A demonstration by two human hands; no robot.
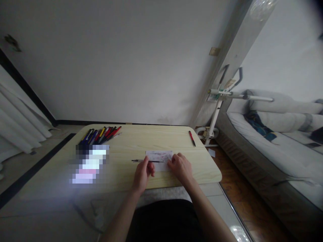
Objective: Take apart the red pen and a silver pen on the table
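Observation:
A small white slip of paper (159, 156) with faint marks lies near the front edge of a light wooden table (131, 144). A thin dark pen (147, 161) lies horizontally across its left side. My left hand (142, 174) pinches that pen at the paper's left edge, fingers closed. My right hand (181, 167) rests curled on the paper's right edge, pressing it down. I cannot tell whether anything is in its fingers.
A row of several coloured pens (101, 134) lies at the table's back left, beside a blurred-out patch (89, 164). One red pen (192, 138) lies at the back right. A sofa (272, 144) and a white exercise frame (217, 111) stand to the right.

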